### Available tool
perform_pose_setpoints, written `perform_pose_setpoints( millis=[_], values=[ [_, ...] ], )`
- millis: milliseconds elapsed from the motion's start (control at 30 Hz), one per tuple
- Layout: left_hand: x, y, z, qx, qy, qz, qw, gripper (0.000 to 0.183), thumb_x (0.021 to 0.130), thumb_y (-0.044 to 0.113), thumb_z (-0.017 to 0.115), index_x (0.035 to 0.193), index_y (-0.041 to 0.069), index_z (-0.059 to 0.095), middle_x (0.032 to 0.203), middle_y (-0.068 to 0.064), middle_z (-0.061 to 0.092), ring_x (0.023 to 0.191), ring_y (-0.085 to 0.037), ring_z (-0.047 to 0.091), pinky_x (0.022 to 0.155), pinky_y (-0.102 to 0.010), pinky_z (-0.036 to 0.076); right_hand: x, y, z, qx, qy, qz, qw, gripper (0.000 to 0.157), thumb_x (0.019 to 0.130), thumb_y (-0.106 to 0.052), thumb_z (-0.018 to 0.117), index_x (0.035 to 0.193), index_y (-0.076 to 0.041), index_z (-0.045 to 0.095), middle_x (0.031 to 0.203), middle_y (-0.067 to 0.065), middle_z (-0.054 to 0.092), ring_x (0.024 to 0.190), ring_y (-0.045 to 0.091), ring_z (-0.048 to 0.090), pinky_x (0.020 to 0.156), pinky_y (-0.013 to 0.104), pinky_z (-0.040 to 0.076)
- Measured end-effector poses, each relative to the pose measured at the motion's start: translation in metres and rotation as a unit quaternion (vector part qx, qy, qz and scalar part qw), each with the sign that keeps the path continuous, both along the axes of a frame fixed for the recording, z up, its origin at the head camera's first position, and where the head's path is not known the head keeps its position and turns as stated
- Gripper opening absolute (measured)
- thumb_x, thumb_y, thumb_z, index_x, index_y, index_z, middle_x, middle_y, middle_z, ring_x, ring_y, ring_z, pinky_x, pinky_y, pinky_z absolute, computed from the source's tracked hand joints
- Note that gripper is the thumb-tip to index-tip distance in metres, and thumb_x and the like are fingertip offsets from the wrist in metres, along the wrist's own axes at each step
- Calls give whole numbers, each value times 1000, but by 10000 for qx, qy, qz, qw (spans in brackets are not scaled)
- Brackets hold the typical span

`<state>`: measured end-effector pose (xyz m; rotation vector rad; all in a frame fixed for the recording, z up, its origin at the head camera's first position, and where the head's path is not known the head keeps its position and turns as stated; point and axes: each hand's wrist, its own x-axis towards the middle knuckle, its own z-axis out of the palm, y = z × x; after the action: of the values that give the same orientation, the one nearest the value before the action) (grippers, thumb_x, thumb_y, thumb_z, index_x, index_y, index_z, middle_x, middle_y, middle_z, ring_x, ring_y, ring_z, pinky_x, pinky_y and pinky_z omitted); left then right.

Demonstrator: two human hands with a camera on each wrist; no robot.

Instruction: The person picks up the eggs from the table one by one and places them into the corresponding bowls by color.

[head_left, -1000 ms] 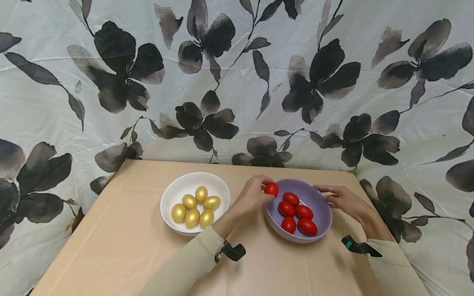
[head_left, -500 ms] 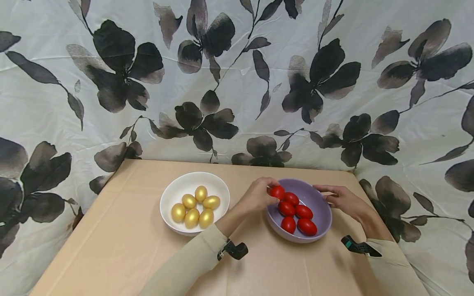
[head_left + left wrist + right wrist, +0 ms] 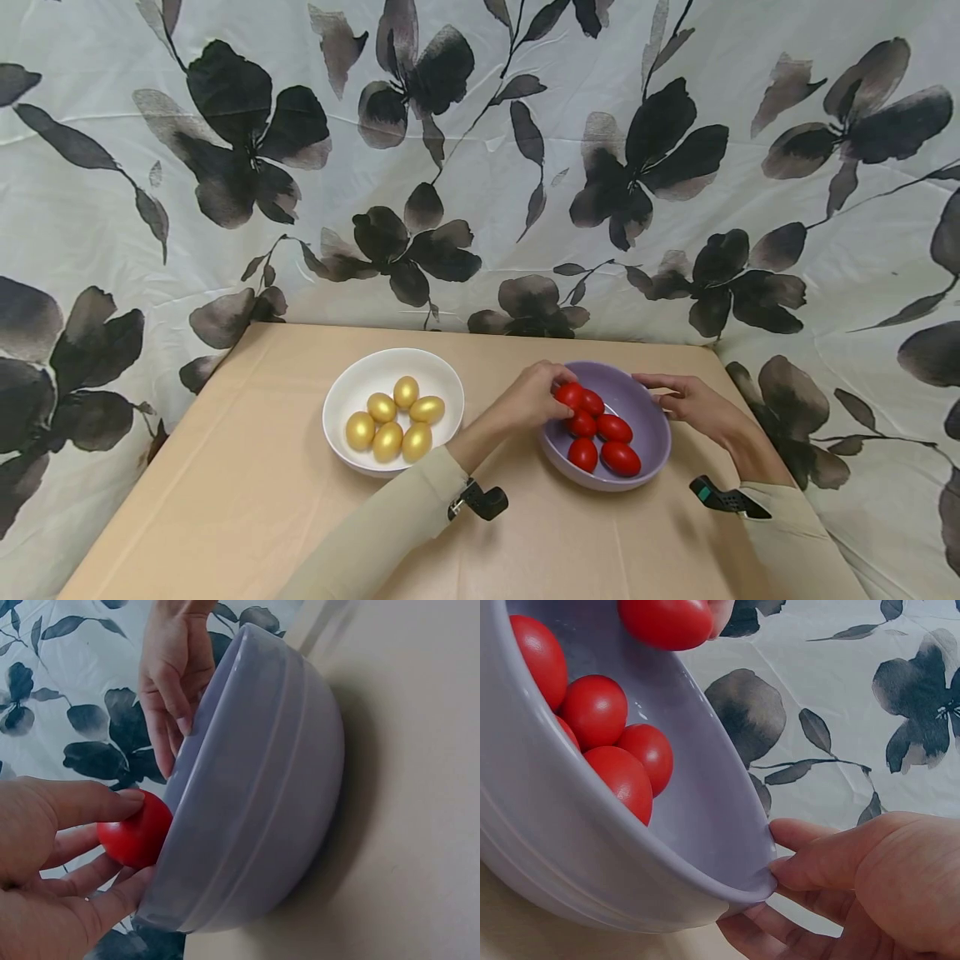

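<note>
My left hand (image 3: 529, 398) pinches a red egg (image 3: 136, 834) between thumb and fingers at the left rim of the purple bowl (image 3: 643, 408). Several other glossy red eggs (image 3: 620, 459) lie inside that bowl. In the right wrist view the held egg is at the top, above the bowl's inside, with only a bit of the left hand showing. On the opposite side, my right hand (image 3: 693, 407) holds the bowl's rim, thumb tip (image 3: 781, 868) against the edge and lower fingers under the outer wall.
Left of the purple bowl stands a white bowl (image 3: 341, 437) with several golden eggs (image 3: 387, 442) in it. Both bowls rest on a table with a tan cover (image 3: 540, 542). A floral cloth (image 3: 525, 208) hangs behind and beside the table.
My left hand has moved right with the red egg, from the purple bowl's left rim to just over the eggs inside. The right hand and both bowls have stayed put.
</note>
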<state>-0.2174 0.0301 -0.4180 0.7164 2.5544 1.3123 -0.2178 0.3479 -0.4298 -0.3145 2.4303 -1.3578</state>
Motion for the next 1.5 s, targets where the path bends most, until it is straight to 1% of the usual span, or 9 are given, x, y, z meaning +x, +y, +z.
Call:
perform_pose_setpoints(
  millis=[267,433,500,667,900,1167,1267,1400,1500],
  values=[
    [-3,9,-3,-262,164,-212,9993,40,82,6,83,120,6,71,111,-6,65,105,-19,60,90,-20,51,-1,1,-1,1,-8,39,10000,50,100,-1,53,150,-6,49,155,26,42,138,51,41,99,57,52],
    [-1,13,-4,-481,27,-351,9982,41,83,8,83,122,5,70,114,-7,64,104,-17,59,89,-19,53,-1,1,-1,37,-14,13,10000,50,101,-1,52,150,-7,49,155,25,42,138,52,42,100,57,52],
    [0,14,-4,-607,30,-418,9973,42,83,8,82,123,4,69,115,-7,64,104,-17,59,90,-19,53,-1,1,-1,39,-13,14,10000,51,100,-1,52,150,-7,49,155,26,42,138,52,42,99,57,52],
    [-1,17,-4,-870,229,-583,9942,41,83,10,82,122,3,70,116,-7,66,104,-16,58,91,-18,52,-1,2,0,3,-2,62,10000,51,100,-2,54,151,-6,48,155,27,42,138,53,41,99,57,52],
    [-4,20,-7,-1044,369,-787,9907,42,82,11,84,122,5,71,115,-5,68,103,-14,57,93,-18,49,-1,2,0,-8,-9,65,10000,51,100,-2,55,151,-6,48,155,26,41,139,52,40,99,58,52],
    [-3,23,-8,-1325,773,-918,9839,42,83,13,83,122,6,71,115,-5,69,105,-15,56,95,-19,48,-3,3,-1,-17,-5,59,10000,50,101,-2,52,150,-6,49,155,26,42,138,52,41,100,59,51],
    [-1,23,-7,-1456,783,-955,9816,41,83,13,83,123,6,71,115,-5,68,106,-15,55,94,-18,48,-4,3,-2,-7,-1,52,10000,50,101,-1,51,150,-7,49,155,26,42,137,52,43,100,58,51],
    [2,22,-5,-1545,635,-1037,9805,41,84,10,82,123,7,70,116,-4,66,105,-14,54,88,-16,51,-5,2,-1,0,2,39,10000,50,101,-1,51,150,-7,49,154,26,43,138,51,42,100,57,52],
    [3,22,-5,-1512,543,-1050,9814,41,83,9,82,122,8,70,116,-4,65,104,-13,53,84,-15,52,-5,2,-1,14,17,46,10000,49,101,-2,52,150,-7,49,154,26,43,138,51,42,99,56,52]
  ],
)
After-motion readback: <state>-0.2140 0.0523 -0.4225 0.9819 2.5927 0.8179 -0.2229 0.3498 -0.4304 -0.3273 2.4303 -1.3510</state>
